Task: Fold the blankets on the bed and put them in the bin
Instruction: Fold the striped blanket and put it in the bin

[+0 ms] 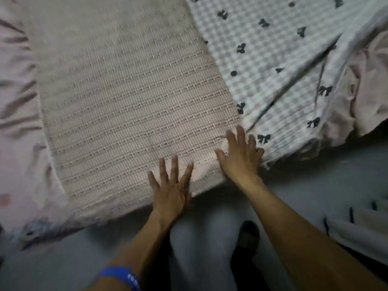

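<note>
- Both hands lie flat with fingers spread, holding nothing: your left hand (171,191) presses the near edge of the pale pink waffle-weave blanket (130,106) at 6 o'clock, and your right hand (241,159) presses its corner toward 4 o'clock.
- That blanket is spread over the bed; the grey gingham blanket with black bows (279,66) lies beside it at 2 o'clock.
- Smooth outward from the centre, then align the corners before creasing.
- No bin is in sight.
</note>
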Demonstrator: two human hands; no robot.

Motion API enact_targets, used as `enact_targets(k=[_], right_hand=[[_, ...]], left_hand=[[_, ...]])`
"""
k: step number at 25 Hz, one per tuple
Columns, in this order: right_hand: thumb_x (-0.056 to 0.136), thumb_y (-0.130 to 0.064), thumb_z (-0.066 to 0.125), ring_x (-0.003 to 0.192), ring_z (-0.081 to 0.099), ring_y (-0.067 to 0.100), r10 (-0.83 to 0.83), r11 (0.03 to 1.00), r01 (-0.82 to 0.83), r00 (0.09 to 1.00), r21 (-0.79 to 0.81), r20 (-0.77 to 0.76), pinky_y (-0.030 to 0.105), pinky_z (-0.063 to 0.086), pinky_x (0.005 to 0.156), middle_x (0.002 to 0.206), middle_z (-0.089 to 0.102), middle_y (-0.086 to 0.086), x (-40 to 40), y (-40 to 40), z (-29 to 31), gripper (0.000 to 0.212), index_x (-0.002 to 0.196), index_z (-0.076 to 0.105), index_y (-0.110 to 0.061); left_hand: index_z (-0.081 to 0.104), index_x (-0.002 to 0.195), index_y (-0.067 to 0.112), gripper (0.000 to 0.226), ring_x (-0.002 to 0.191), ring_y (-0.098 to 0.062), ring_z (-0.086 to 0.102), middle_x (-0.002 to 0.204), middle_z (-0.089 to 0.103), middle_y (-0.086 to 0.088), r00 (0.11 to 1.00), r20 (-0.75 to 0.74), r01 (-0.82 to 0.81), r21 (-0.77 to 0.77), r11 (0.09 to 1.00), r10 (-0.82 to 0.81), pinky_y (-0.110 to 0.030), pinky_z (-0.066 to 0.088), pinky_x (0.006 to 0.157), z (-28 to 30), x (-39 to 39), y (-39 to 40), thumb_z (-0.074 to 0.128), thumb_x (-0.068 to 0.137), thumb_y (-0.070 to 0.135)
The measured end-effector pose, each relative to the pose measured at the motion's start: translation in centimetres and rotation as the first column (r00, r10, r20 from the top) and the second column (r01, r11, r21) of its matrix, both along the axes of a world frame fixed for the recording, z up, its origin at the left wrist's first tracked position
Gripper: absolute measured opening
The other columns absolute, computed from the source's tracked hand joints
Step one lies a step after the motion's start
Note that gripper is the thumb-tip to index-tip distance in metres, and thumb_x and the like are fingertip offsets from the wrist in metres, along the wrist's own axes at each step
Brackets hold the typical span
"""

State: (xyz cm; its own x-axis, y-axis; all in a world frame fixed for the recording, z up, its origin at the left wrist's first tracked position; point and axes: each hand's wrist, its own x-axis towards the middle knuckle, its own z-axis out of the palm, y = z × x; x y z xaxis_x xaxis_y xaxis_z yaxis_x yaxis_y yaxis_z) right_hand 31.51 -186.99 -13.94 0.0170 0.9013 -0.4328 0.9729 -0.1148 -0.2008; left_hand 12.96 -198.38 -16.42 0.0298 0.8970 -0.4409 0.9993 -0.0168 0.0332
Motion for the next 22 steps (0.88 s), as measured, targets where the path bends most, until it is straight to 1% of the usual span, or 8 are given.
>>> enact_targets(k=[3, 5, 7, 12, 18, 19, 20, 22], right_hand=[[0.079, -0.026, 0.07, 0.121, 0.048, 0.029, -0.19, 0.956, 0.249, 0.93, 0.158, -0.313, 0.047, 0.037, 0.098, 0.139, 0.042, 0.006, 3.1, -5.0, -1.1, 0.062, 0.135, 0.044, -0.021], [0.075, -0.013, 0.077, 0.106, 0.057, 0.019, -0.435, 0.862, 0.503, 0.678, -0.057, -0.593, 0.031, 0.048, 0.087, 0.13, 0.05, 0.005, 5.3, -6.4, -1.7, 0.071, 0.136, 0.043, -0.022], [0.073, -0.004, 0.078, 0.095, 0.062, 0.014, -0.565, 0.803, 0.507, 0.479, -0.314, -0.672, 0.022, 0.051, 0.076, 0.12, 0.06, 0.005, 7.1, -6.8, -2.9, 0.07, 0.13, 0.044, -0.027], [0.076, -0.011, 0.08, 0.094, 0.069, 0.024, -0.542, 0.785, 0.26, 0.729, -0.563, -0.418, 0.039, 0.056, 0.089, 0.108, 0.073, 0.01, 9.9, -9.1, -5.0, 0.037, 0.112, 0.07, -0.008], [0.091, -0.006, 0.064, 0.093, 0.067, 0.016, -0.589, 0.747, 0.169, 0.616, -0.643, -0.522, 0.024, 0.053, 0.085, 0.112, 0.071, 0.009, 10.1, -16.4, -0.2, 0.019, 0.109, 0.069, -0.01], [0.094, -0.004, 0.061, 0.092, 0.067, 0.012, -0.602, 0.754, 0.175, 0.571, -0.633, -0.558, 0.019, 0.053, 0.083, 0.113, 0.07, 0.007, 10.2, -17.5, 0.6, 0.019, 0.109, 0.067, -0.012], [0.095, -0.004, 0.058, 0.091, 0.067, 0.01, -0.621, 0.756, 0.191, 0.512, -0.626, -0.594, 0.017, 0.052, 0.082, 0.112, 0.071, 0.005, 10.3, -18.5, 1.3, 0.019, 0.108, 0.066, -0.014], [0.095, -0.006, 0.059, 0.092, 0.07, 0.011, -0.659, 0.747, 0.256, 0.405, -0.613, -0.634, 0.02, 0.053, 0.08, 0.106, 0.073, -0.001, 10.5, -19.9, 2.8, 0.018, 0.108, 0.066, -0.016]], left_hand=[[0.016, 0.154, 0.033, 0.086, 0.146, -0.044, 0.003, 0.162, 0.002, -0.013, 0.996, 0.034, -0.081, -0.095, 0.992, 0.085, -0.076, 0.008, 0.102, -0.3, 3.6, -5.3, 0.061, 0.08, 0.034], [0.005, 0.154, 0.038, 0.097, 0.148, -0.039, -0.003, 0.16, -0.016, -0.006, 0.979, 0.045, -0.191, -0.115, 0.975, 0.197, -0.073, 0.005, 0.105, 0.7, 5.1, -6.3, 0.065, 0.077, 0.035], [-0.001, 0.153, 0.037, 0.095, 0.148, -0.034, -0.01, 0.156, -0.026, -0.001, 0.966, 0.062, -0.242, -0.149, 0.959, 0.253, -0.07, -0.002, 0.11, 1.2, 5.9, -6.5, 0.062, 0.082, 0.039], [-0.004, 0.154, 0.034, 0.085, 0.148, -0.026, -0.011, 0.161, -0.017, 0.0, 0.879, 0.087, -0.44, -0.229, 0.868, 0.469, -0.065, -0.006, 0.111, 2.9, 8.5, -8.8, 0.052, 0.09, 0.038], [0.002, 0.155, 0.031, 0.089, 0.148, -0.029, 0.005, 0.163, 0.002, -0.003, 0.812, 0.174, -0.541, -0.132, 0.831, 0.557, -0.064, 0.0, 0.112, 4.8, 12.5, -14.3, 0.057, 0.087, 0.049], [0.01, 0.155, 0.03, 0.084, 0.146, -0.027, 0.014, 0.161, 0.011, -0.001, 0.71, 0.224, -0.65, -0.157, 0.744, 0.668, -0.061, 0.005, 0.113, 5.2, 13.3, -15.5, 0.056, 0.088, 0.05], [0.018, 0.153, 0.029, 0.078, 0.142, -0.025, 0.024, 0.158, 0.022, 0.001, 0.508, 0.29, -0.786, -0.228, 0.574, 0.811, -0.056, 0.012, 0.115, 5.5, 14.2, -16.7, 0.056, 0.089, 0.05], [0.034, 0.146, 0.026, 0.065, 0.128, -0.021, 0.043, 0.145, 0.043, 0.001, -0.137, 0.391, -0.854, -0.512, 0.091, 0.91, -0.042, 0.03, 0.11, 5.6, 15.2, -18.4, 0.058, 0.09, 0.049]])
